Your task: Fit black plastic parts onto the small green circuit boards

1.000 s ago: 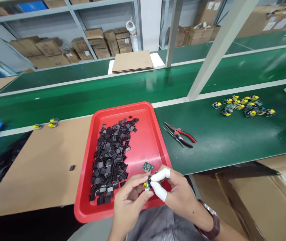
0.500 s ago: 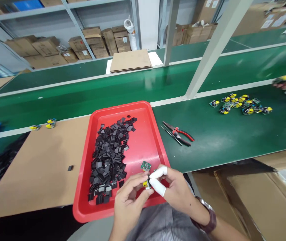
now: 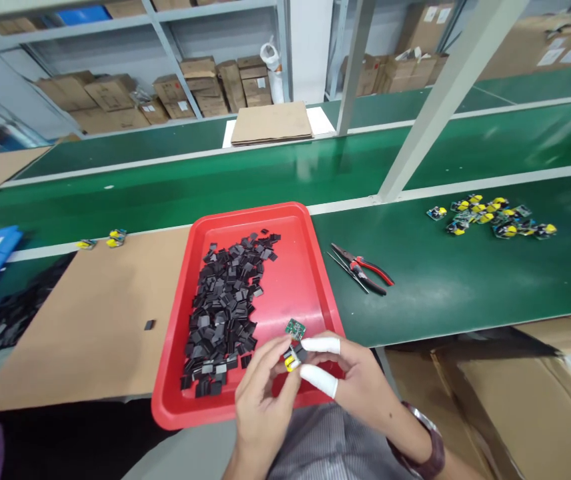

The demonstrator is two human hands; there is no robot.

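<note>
Both hands pinch your small yellow-topped part at lower centre, left hand and right hand fingertips closed on it, just over red tray near rim.

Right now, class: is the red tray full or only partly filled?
Partly filled. The black pieces are heaped along the left side of the red tray; its right side shows bare red floor, apart from one small green board.

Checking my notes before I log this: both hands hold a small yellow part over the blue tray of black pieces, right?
Not quite. The head view shows the tray is red, not blue. Left hand and right hand do hold the small yellow part over it, beside the black pieces.
</note>
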